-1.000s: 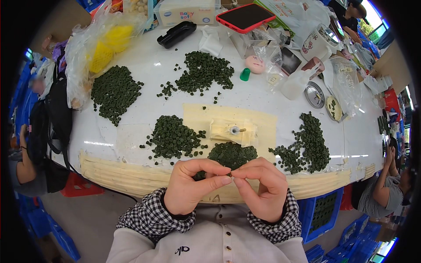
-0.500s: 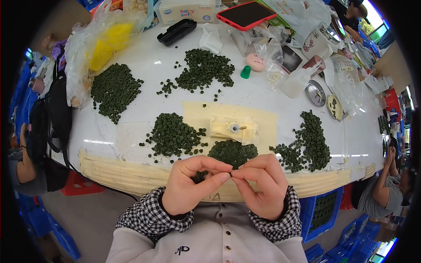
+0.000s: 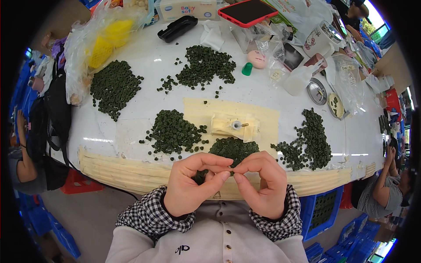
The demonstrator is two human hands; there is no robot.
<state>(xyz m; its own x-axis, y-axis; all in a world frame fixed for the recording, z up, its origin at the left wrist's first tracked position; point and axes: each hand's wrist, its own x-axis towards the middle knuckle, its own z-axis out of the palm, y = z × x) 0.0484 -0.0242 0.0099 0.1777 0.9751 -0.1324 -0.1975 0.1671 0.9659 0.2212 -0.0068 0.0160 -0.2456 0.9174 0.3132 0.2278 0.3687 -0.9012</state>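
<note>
My left hand (image 3: 189, 183) and my right hand (image 3: 265, 184) meet at the table's front edge, thumbs and forefingers pinched together. Between the fingertips a small dark green piece (image 3: 232, 173) barely shows; the fingers cover most of it. Just beyond them lies a heap of flat dark green pieces (image 3: 233, 148). Behind that heap sits a tape-wrapped block (image 3: 223, 125) with a short metal pin (image 3: 241, 126) sticking out. A pile of small dark green ring-like pieces (image 3: 174, 131) is beyond my left hand, and another pile (image 3: 315, 139) spreads to the right of my right hand.
Two more green piles, one far left (image 3: 115, 87) and one at the back (image 3: 205, 65), lie on the white table (image 3: 153, 94). A red-cased phone (image 3: 247, 12), white squeeze bottle (image 3: 298, 81) and round tin (image 3: 335, 105) stand behind. A blue crate (image 3: 322, 212) is below right.
Both hands stay at the front edge while their fingertips shift around the small piece. My right thumb now shows lower, apart from its forefinger's tip. The piles look unchanged.
</note>
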